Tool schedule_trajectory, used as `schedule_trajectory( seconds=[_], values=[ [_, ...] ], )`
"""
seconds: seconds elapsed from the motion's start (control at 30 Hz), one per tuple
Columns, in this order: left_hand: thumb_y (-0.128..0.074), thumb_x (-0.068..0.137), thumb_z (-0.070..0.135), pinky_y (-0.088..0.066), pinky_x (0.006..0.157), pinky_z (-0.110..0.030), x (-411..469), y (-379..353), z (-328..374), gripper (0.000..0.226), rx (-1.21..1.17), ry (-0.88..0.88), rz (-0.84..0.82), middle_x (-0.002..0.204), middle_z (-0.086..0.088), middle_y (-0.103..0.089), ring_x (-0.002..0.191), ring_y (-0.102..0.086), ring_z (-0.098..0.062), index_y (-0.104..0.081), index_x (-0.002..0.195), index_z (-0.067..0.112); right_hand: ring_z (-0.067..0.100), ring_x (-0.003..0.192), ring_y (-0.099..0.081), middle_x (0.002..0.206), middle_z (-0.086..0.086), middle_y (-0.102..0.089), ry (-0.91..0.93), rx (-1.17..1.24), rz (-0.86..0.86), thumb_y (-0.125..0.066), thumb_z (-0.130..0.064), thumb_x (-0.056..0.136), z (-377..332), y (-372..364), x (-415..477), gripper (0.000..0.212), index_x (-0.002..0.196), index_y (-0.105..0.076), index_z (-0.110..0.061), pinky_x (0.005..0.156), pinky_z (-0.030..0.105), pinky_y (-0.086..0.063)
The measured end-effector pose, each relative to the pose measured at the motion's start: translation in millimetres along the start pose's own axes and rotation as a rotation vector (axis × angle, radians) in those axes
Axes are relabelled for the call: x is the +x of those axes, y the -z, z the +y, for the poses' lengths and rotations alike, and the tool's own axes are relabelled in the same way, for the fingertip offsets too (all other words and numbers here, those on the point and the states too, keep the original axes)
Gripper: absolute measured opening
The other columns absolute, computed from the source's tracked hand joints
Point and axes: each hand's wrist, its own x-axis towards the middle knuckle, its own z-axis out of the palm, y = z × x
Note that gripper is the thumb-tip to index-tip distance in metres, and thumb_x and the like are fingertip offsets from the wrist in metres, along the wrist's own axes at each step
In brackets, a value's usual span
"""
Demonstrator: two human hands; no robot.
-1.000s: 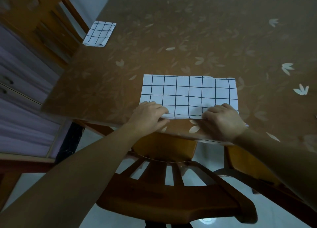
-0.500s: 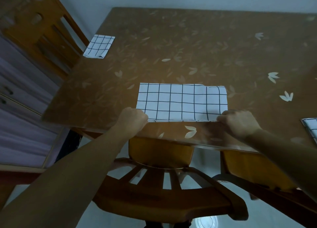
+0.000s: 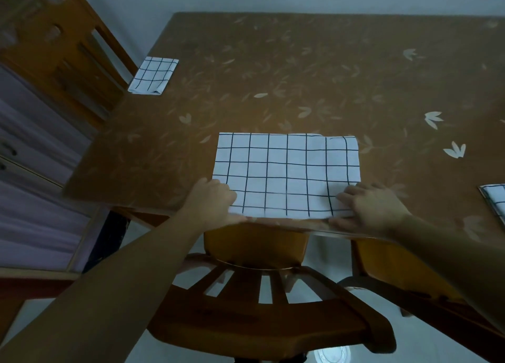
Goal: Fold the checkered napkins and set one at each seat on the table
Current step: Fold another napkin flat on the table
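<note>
Both hands sit at the near edge of the napkin (image 3: 287,174). The left hand (image 3: 211,200) pinches the near-left corner, fingers curled shut on the cloth. The right hand (image 3: 373,208) pinches the near-right corner, fingers on top and thumb below the edge.

The napkin lies flat on the counter (image 3: 300,76), right at its near rim, above a chair (image 3: 259,308). Its long axis runs 3 to 9 o'clock, so each hand holds one end of the long near edge; neither is nearer. The free far edge lies at 12 o'clock from the hands, which points to a fold carried straight away from the body, near edge onto far edge.

A folded napkin (image 3: 153,76) rests at 10 o'clock by another chair (image 3: 68,48). Another napkin (image 3: 496,201) shows at 3 o'clock, cut off by the frame.
</note>
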Motion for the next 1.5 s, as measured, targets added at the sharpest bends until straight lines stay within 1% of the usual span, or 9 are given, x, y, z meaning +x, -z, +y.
schedule_trajectory(
  seconds=[0.03,0.1,0.2,0.27,0.4,0.63,0.8,1.33,1.5],
  values=[
    [-0.028,0.08,0.077,-0.037,0.078,-0.034,0,-3,4,0.067,-0.081,0.002,0.051,0.089,0.004,-0.06,0.089,-0.053,-0.016,-0.065,0.093,0.022,0.016,0.105,-0.055,0.117,-0.004,-0.06,-0.002,0.04,0.007,-0.023,-0.075,0.087,-2,-1,-2,0.068,0.121,-0.057,-0.026,0.089,0.033,-0.042],
    [-0.028,0.084,0.07,-0.038,0.085,-0.036,5,-2,16,0.063,-0.208,0.005,0.13,0.097,0.004,-0.061,0.098,-0.052,-0.017,-0.066,0.101,0.023,0.017,0.116,-0.054,0.13,-0.001,-0.057,-0.013,0.132,0.051,-0.011,-0.076,0.082,-8,0,1,0.085,0.132,-0.053,-0.021,0.096,0.035,-0.039],
    [-0.038,0.096,0.052,-0.034,0.1,-0.038,28,5,39,0.045,-0.311,0.052,0.171,0.123,0.003,-0.056,0.118,-0.047,-0.018,-0.056,0.127,0.025,0.019,0.135,-0.039,0.148,0.001,-0.042,-0.053,0.236,0.098,-0.019,-0.059,0.094,-23,2,20,0.067,0.144,-0.04,-0.019,0.107,0.036,-0.031],
    [-0.038,0.098,0.047,-0.026,0.109,-0.038,44,9,53,0.047,-0.347,0.081,0.174,0.142,0.002,-0.046,0.133,-0.036,-0.019,-0.044,0.141,0.027,0.02,0.144,-0.023,0.157,0.002,-0.028,-0.069,0.278,0.103,-0.028,-0.047,0.1,-34,0,39,0.058,0.15,-0.027,-0.018,0.114,0.037,-0.02],
    [-0.03,0.101,0.044,-0.005,0.118,-0.046,76,3,65,0.056,-0.364,0.133,0.097,0.162,0.001,-0.012,0.149,-0.004,-0.023,-0.016,0.153,0.031,0.022,0.149,-0.005,0.162,0.003,-0.011,-0.128,0.341,0.114,-0.024,-0.045,0.102,-44,-7,77,0.061,0.154,-0.012,-0.016,0.119,0.042,-0.008],
    [-0.021,0.1,0.046,0.007,0.118,-0.052,127,-1,47,0.057,-0.345,0.187,0.097,0.163,0.004,0.005,0.149,0.011,-0.022,-0.002,0.153,0.035,0.022,0.149,0.004,0.163,0.002,-0.001,-0.159,0.345,0.114,-0.017,-0.051,0.099,-41,-11,126,0.065,0.154,-0.006,-0.019,0.119,0.05,-0.002],
    [-0.016,0.099,0.056,0.01,0.115,-0.058,140,-14,40,0.061,-0.369,0.248,-0.014,0.162,0.006,0.015,0.147,0.019,-0.025,0.007,0.152,0.038,0.021,0.149,0.007,0.163,0.0,0.003,-0.286,0.363,0.07,-0.015,-0.062,0.094,-30,-21,141,0.071,0.154,-0.005,-0.025,0.118,0.051,0.003],
    [-0.012,0.094,0.067,0.007,0.117,-0.056,152,-25,4,0.069,-0.344,0.337,0.008,0.162,0.002,0.014,0.147,0.018,-0.028,0.009,0.152,0.037,0.017,0.149,0.01,0.163,0.003,0.004,-0.509,0.404,0.115,-0.013,-0.069,0.091,15,-39,143,0.078,0.154,-0.003,-0.024,0.118,0.052,0.006],
    [-0.012,0.094,0.066,0.008,0.117,-0.054,153,-26,2,0.069,-0.336,0.332,0.012,0.162,0.002,0.014,0.148,0.018,-0.027,0.009,0.152,0.036,0.016,0.148,0.012,0.162,-0.004,0.008,-0.299,0.368,0.12,-0.008,-0.069,0.09,11,-39,140,0.073,0.154,-0.001,-0.033,0.117,0.049,0.008]
  ],
)
